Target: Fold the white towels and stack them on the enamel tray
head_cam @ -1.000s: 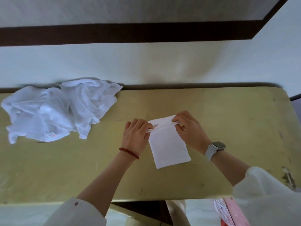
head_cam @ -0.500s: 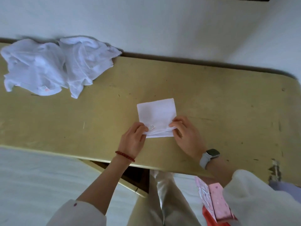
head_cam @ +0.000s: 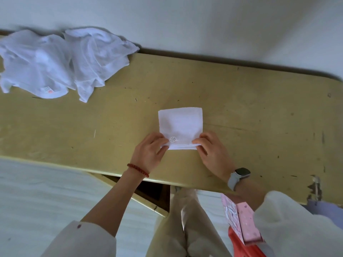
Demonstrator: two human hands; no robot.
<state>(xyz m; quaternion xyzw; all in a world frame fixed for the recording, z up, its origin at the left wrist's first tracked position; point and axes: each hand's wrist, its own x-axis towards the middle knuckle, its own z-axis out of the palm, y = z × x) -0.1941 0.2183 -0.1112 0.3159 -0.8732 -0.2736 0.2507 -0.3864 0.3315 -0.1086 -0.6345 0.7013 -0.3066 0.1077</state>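
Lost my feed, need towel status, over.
Left hand and right hand pinching folded towel at near corners. Towel flat on table. Unfolded pile far left. No tray in view.

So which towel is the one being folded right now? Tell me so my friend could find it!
Look at the long yellow table against the white wall. Near its front edge lies a small folded towel, with the left hand and right hand pinching its near corners. It is flat and square, unlike the crumpled towels heaped at the table's far left.

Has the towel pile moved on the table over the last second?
No. The pile sits at the table's far left edge by the wall, as before; only the camera shifted.
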